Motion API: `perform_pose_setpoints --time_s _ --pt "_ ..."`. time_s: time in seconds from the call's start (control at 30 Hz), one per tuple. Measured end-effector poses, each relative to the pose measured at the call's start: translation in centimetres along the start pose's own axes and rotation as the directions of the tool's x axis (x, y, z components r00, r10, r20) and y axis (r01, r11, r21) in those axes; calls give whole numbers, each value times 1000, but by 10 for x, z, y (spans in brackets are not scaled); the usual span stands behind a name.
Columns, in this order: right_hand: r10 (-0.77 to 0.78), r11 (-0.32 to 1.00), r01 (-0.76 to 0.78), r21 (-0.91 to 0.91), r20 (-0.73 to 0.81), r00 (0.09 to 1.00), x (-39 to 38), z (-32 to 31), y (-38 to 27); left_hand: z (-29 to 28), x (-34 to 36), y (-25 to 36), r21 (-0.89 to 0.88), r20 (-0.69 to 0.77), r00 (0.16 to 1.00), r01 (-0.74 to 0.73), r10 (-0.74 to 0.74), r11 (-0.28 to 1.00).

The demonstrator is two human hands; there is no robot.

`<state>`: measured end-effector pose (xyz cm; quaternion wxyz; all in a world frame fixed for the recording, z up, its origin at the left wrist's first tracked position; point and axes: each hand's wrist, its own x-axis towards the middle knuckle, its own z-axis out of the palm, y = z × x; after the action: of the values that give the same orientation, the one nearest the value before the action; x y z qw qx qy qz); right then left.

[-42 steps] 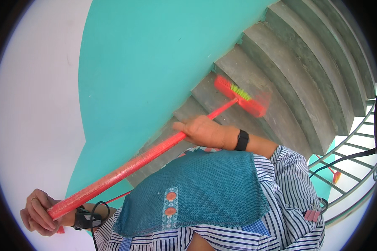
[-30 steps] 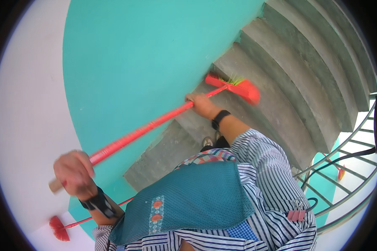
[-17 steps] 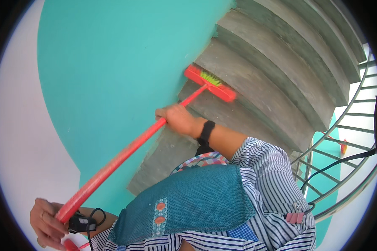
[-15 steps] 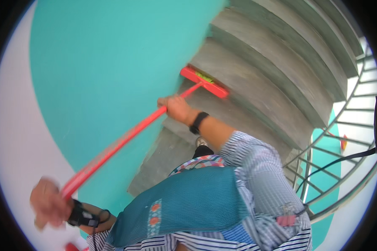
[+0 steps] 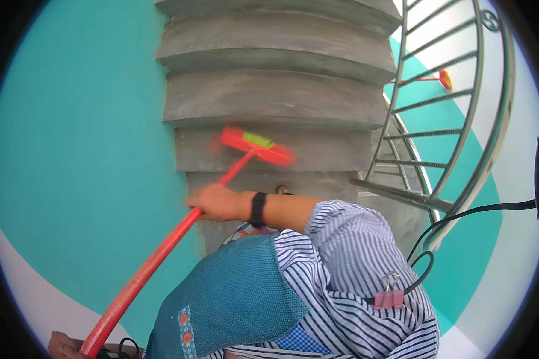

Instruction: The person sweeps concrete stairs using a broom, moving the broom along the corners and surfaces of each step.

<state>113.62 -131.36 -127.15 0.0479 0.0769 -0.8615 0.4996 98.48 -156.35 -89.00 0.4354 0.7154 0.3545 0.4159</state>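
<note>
A red broom (image 5: 141,276) with a long handle runs slantwise from the lower left toward the stairs. My right hand (image 5: 218,202) is wrapped round the handle a short way below the broom head (image 5: 274,155). Close to the handle's far end, at the lower left rim, my left hand (image 5: 63,346) grips it; that hand is partly cut off by the dark picture edge. Blurred by motion, the red head with its yellow-green patch is over a grey concrete step (image 5: 335,148), left of its middle. Whether its bristles touch the step I cannot tell.
Curved concrete stairs (image 5: 275,93) rise ahead. A turquoise wall (image 5: 96,149) borders them on the left, a metal railing (image 5: 473,96) on the right. Beyond the railing is a red and yellow broom-like object (image 5: 445,80). A black cable (image 5: 491,207) hangs at my right.
My view has turned, so the stairs now run straight ahead. The broom head has left the wall-side corner and is farther out over a step. Both hands have kept their hold.
</note>
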Motion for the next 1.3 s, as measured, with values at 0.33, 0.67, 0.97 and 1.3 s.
perform_pose_setpoints --time_s 0.33,0.67,0.97,1.3 --pt "373 886 -458 -74 -475 797 -246 -79 46 32 177 -148 -150 -95 995 -6 -8 989" --pt "384 722 -692 30 -849 364 -356 -98 132 89 322 -248 -196 54 998 42 -32 980" --pt "473 763 -645 -33 -653 592 -286 -90 179 42 306 -266 -135 403 910 -48 99 990" --pt "362 690 -713 -124 -794 488 -269 -94 123 -8 260 -295 -262 355 904 -147 237 954"
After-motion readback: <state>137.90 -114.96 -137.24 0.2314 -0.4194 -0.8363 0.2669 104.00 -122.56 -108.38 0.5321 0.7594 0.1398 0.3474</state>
